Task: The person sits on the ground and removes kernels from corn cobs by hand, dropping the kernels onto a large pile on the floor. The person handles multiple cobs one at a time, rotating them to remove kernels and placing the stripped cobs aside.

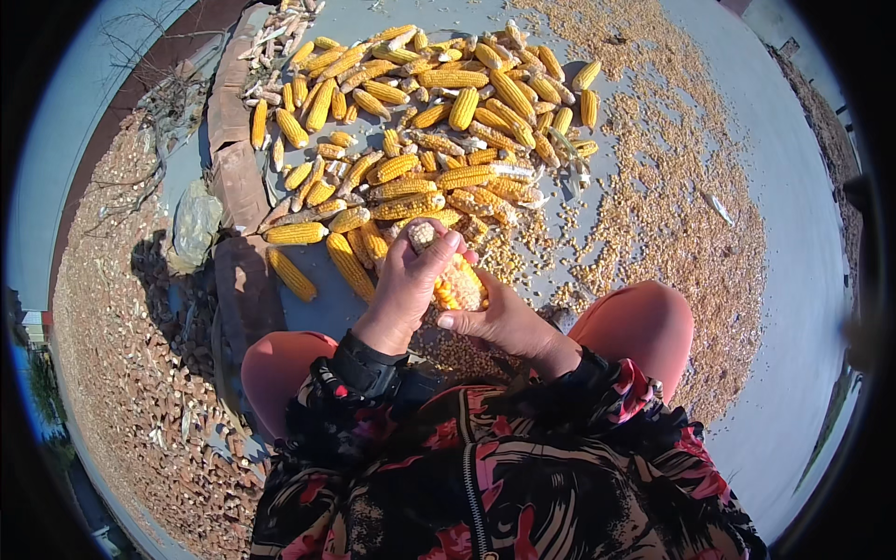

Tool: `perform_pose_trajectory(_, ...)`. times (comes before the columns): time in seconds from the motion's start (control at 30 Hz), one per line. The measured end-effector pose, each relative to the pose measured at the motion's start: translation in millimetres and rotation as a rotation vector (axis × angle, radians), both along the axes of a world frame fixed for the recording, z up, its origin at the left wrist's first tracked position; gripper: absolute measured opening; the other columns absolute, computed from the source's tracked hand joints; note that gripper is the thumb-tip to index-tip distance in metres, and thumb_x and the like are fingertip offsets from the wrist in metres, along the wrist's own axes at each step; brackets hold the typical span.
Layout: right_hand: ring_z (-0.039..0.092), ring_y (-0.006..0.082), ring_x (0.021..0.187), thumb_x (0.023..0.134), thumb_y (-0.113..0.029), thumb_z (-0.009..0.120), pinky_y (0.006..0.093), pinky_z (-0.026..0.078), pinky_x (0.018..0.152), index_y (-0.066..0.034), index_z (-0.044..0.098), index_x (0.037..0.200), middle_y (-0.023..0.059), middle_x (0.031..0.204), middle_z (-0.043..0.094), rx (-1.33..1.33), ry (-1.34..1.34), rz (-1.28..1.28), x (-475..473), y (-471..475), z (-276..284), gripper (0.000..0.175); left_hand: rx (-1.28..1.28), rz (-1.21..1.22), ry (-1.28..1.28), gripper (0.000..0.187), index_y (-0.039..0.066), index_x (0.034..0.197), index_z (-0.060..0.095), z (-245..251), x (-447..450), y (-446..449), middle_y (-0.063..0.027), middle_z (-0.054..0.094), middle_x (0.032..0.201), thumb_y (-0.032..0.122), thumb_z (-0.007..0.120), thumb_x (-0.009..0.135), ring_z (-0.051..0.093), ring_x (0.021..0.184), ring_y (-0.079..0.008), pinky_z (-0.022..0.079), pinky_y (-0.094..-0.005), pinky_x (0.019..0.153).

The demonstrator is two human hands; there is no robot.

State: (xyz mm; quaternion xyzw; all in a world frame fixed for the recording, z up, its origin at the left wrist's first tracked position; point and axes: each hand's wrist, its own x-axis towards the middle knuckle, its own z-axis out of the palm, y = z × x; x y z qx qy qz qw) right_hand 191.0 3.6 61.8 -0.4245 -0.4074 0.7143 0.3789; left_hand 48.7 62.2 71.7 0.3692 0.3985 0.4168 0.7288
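My left hand (413, 280) grips a pale, bare corn cob (422, 236), whose end shows above its thumb. Just below and to the right, my right hand (500, 315) holds a partly shelled ear of corn (459, 283) with some yellow kernels left on it. The two hands are close together, and their fingertips are partly hidden behind what they hold. Beyond them lies a heap of yellow corn ears (399, 168), some partly stripped. Loose kernels (518, 252) are scattered on the ground to the right of the heap and beneath my hands.
Flattened brown cardboard (238, 175) runs along the left of the heap, with a pale rock (197, 224) beside it. Many bare cobs (161, 420) cover the ground at the left. Kernels (665, 175) spread widely at the right, and my bent knees (640, 325) flank my hands.
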Motion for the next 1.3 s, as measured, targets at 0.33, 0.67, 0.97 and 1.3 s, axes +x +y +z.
perform_pose_trajectory(0.33,0.058,0.0125,0.090,0.076,-0.020,0.075,0.0263,0.048,0.080,-0.0001,0.042,0.124,0.0075,0.099,0.060,-0.176,0.024,0.157,8,2,22,0.061,-0.021,-0.191,-0.277,0.027,0.008,0.109,0.052,7,-17,2,-0.0092,0.056,0.097,0.024,0.059,0.088,0.056,0.095,-0.0245,0.046,-0.0384,0.086)
perform_pose_trajectory(0.67,0.057,0.0090,0.063,0.076,-0.021,0.072,0.0225,0.046,0.056,-0.0007,0.046,0.117,0.0040,0.082,0.060,-0.110,0.047,0.082,3,1,17,0.053,-0.094,-0.125,-0.265,0.043,0.006,0.119,0.045,12,-16,1,-0.0097,0.057,0.099,0.022,0.066,0.085,0.058,0.097,-0.0236,0.047,-0.0360,0.085)
perform_pose_trajectory(0.97,0.059,0.0119,0.061,0.076,-0.024,0.072,0.0239,0.047,0.055,0.0011,0.045,0.118,0.0057,0.077,0.061,-0.043,-0.072,0.075,-1,-1,-1,0.056,0.082,-0.182,0.008,0.055,0.000,0.127,0.036,5,-17,-11,-0.0100,0.054,0.108,0.018,0.067,0.084,0.058,0.102,-0.0240,0.047,-0.0370,0.089)
perform_pose_trajectory(1.3,0.054,0.0114,0.058,0.081,-0.043,0.069,0.0246,0.044,0.053,0.0016,0.044,0.121,0.0046,0.077,0.058,-0.097,0.013,0.121,5,1,12,0.065,-0.085,-0.222,-0.319,0.044,0.005,0.112,0.048,3,-23,0,-0.0141,0.057,0.104,0.045,0.043,0.095,0.057,0.105,-0.0322,0.047,-0.0455,0.090)
